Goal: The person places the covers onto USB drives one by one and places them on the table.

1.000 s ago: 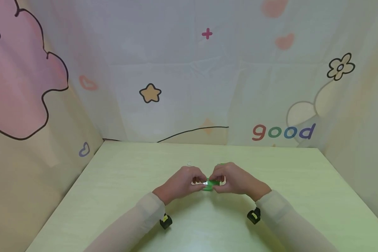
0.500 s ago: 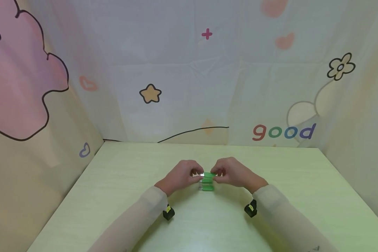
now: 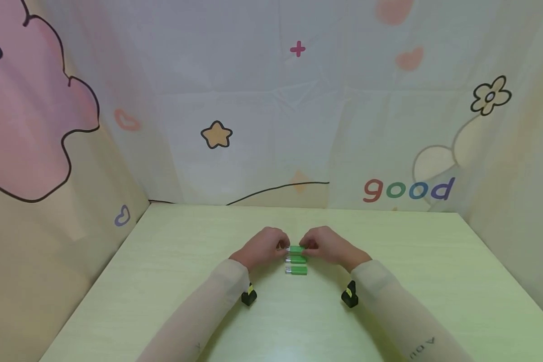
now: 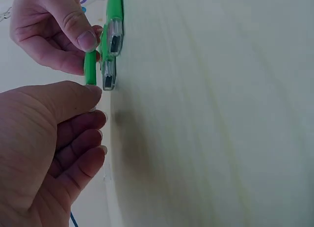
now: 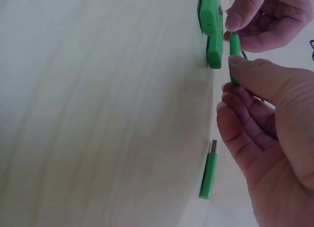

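Observation:
My left hand (image 3: 263,247) and right hand (image 3: 329,245) meet over one green USB flash drive (image 3: 296,249). The right thumb and fingers pinch its green body; the left thumb and fingers grip its plug end, mostly covered by the fingertips. In the left wrist view the drive's narrow green side (image 4: 90,69) shows between the two thumbs. Closer to me on the table lie a middle flash drive (image 3: 296,260) and a front flash drive (image 3: 296,270), lined up in a column, each with a clear cap over its plug, pointing left.
In the right wrist view another green flash drive (image 5: 208,174) lies with its metal plug bare, beyond the right hand. The pale table (image 3: 163,291) ends at a printed cloth backdrop (image 3: 253,166). Black wrist cameras (image 3: 350,295) hang below both sleeves.
Both hands have moved farther from me with the flash drive between them, then slightly left and down behind the other two. Those two drives, largely hidden at first, now show.

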### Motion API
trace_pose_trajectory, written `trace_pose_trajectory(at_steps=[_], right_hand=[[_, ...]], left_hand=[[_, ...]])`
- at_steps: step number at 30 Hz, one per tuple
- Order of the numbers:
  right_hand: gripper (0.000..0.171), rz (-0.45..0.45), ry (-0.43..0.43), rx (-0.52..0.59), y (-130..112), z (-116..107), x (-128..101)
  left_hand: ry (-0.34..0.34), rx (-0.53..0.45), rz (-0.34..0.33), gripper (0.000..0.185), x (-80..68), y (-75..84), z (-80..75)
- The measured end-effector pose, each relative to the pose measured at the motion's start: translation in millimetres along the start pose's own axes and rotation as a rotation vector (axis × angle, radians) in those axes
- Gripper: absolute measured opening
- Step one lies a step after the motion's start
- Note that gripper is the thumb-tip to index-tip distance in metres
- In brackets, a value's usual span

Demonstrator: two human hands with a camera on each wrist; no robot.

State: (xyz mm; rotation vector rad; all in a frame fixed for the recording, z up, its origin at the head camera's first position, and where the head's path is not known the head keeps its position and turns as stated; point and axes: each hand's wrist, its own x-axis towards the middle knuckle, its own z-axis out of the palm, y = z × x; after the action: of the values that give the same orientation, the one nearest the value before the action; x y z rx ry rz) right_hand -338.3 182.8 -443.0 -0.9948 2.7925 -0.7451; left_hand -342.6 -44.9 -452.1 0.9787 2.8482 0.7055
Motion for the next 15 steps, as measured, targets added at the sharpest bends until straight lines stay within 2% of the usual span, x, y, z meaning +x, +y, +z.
trace_pose_trajectory(at_steps=[6, 15], right_hand=[[0.013, 0.003, -0.012, -0.023, 0.7, 3.3, 4.3], [0.010, 0.009, -0.040, -0.072, 1.7, 1.9, 9.2]], left_hand=[[-0.008, 0.028, 0.015, 0.008, 5.7, -5.7, 4.4], [-0.023, 0.081, 0.007, 0.008, 9.7, -3.7, 4.2]])
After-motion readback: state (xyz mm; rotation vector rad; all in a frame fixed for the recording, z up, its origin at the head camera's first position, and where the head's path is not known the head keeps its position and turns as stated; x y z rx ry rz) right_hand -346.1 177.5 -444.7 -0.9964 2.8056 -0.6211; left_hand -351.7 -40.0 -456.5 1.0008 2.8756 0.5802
